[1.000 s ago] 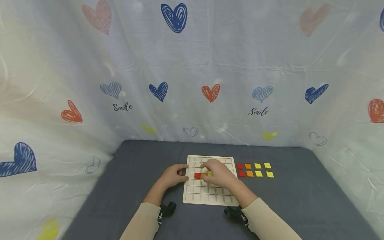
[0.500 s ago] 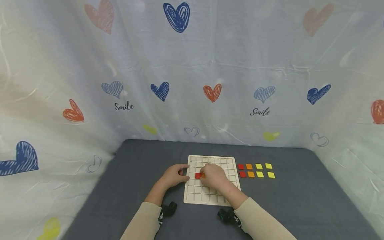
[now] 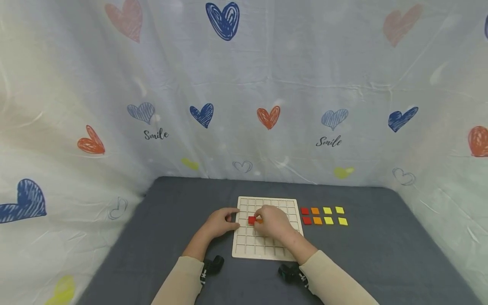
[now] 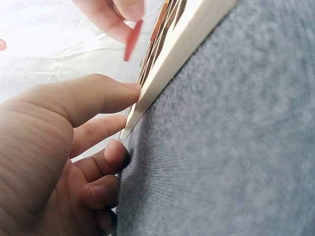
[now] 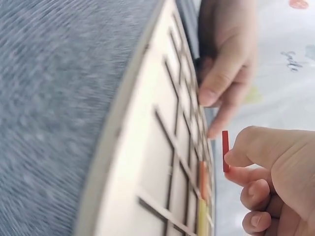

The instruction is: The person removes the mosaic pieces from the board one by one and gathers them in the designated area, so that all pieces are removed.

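Note:
In the head view a pale wooden grid board (image 3: 262, 250) lies on the dark cloth. My right hand (image 3: 272, 222) is over its middle, pinching a thin square red tile (image 5: 225, 147) between thumb and forefinger. The right wrist view shows that tile raised clear of the board, standing on edge. Beneath it, an orange tile (image 5: 203, 179) and a yellow tile (image 5: 202, 216) sit in neighbouring cells. My left hand (image 3: 220, 222) touches the board's left edge with thumb and forefinger spread apart; its other fingers (image 4: 101, 191) are bent beside the board on the cloth.
To the right of the board lie two rows of loose tiles: red tiles (image 3: 306, 220), orange tiles (image 3: 317, 220) and yellow tiles (image 3: 328, 220). A white curtain (image 3: 228, 76) printed with hearts hangs behind the table (image 3: 381, 254) and at both sides.
My right hand has shifted left along the row, from the yellow tile toward the red one, and has picked the red tile up from its cell. My left hand stays at the edge.

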`<state>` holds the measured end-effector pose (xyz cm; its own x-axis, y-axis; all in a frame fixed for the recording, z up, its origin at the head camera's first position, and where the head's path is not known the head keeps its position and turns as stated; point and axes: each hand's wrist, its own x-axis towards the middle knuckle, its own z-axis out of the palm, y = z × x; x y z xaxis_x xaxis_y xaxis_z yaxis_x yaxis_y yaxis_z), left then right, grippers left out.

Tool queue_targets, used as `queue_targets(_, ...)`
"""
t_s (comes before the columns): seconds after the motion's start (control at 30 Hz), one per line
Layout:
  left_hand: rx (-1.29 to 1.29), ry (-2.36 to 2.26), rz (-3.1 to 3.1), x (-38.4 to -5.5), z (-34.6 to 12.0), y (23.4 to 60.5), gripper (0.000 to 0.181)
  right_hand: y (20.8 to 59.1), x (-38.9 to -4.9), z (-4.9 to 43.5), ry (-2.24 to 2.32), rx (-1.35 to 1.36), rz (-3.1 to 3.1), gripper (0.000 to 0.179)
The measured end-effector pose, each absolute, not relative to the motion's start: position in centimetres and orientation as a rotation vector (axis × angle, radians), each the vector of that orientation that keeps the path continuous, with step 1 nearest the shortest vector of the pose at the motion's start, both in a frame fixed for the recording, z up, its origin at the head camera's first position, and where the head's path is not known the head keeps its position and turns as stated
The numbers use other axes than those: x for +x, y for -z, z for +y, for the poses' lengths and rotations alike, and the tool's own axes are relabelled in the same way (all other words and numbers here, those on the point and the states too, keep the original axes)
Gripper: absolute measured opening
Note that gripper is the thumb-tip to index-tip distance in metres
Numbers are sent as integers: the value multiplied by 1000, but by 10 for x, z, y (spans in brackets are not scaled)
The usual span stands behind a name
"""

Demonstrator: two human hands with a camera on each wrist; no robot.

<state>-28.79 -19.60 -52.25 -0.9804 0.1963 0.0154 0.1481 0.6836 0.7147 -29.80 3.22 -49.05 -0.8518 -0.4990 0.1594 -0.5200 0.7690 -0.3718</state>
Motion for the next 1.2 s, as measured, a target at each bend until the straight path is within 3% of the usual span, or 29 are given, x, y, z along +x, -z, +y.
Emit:
queue_targets(0.5,247,-1197,2849,-290,-197,523,52,455,-291,60,-723,765,-2858,23)
queue_targets(1.2,252,-1216,2832,-288,-195,525,53,450,-276,144,-627,569,-2904,27)
